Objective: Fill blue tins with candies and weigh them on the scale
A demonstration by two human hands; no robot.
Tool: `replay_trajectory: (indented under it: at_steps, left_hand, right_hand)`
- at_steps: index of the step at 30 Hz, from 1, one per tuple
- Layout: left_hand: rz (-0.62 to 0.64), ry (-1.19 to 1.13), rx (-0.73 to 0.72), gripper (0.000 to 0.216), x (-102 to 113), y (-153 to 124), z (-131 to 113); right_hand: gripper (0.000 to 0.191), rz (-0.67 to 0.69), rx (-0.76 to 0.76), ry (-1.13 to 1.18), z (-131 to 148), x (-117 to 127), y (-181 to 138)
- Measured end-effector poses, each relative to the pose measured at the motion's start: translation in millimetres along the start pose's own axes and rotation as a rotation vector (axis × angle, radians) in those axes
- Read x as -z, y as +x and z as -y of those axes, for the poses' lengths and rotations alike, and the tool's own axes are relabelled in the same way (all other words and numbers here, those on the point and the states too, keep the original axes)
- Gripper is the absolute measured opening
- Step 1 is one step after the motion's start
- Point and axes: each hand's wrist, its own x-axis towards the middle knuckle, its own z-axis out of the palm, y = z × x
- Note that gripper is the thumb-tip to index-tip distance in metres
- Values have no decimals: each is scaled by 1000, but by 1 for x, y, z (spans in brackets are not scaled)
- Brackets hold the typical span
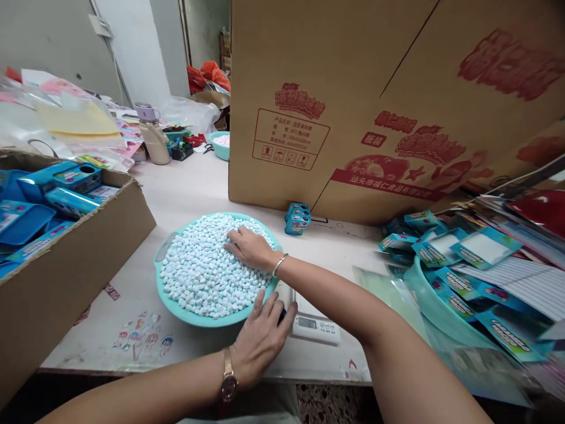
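Note:
A turquoise basin [198,321] heaped with small pale blue candies [198,265] stands on the table in front of me. My right hand [251,248], with a bangle at the wrist, rests on the heap, fingers bent and closed among the candies. How many it grips is hidden. My left hand [267,330], wearing a watch, is by the basin's near right rim. Its fingers curl round something small and dark, mostly covered by them. Just right of these fingers lies a white digital scale [315,328], partly under my right arm. Two small blue boxes [297,219] stand beyond the basin.
At left, a cardboard box [106,235] holds blue packs. A large printed carton [309,129] blocks the back. On the right, a turquoise tub [424,288] overflows with blue boxes. A bottle [154,141] and another basin [219,147] stand farther back.

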Motion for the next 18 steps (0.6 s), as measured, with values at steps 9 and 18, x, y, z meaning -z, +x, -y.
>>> replay_trajectory:
  at_steps: [9, 18]
  left_hand:
    - [91, -511, -105, 67, 17, 20, 8]
    - [285, -708, -27, 54, 12, 134, 11]
  right_hand:
    - [16, -20, -204, 685, -12, 29, 34]
    - [13, -291, -324, 2129, -86, 140, -40]
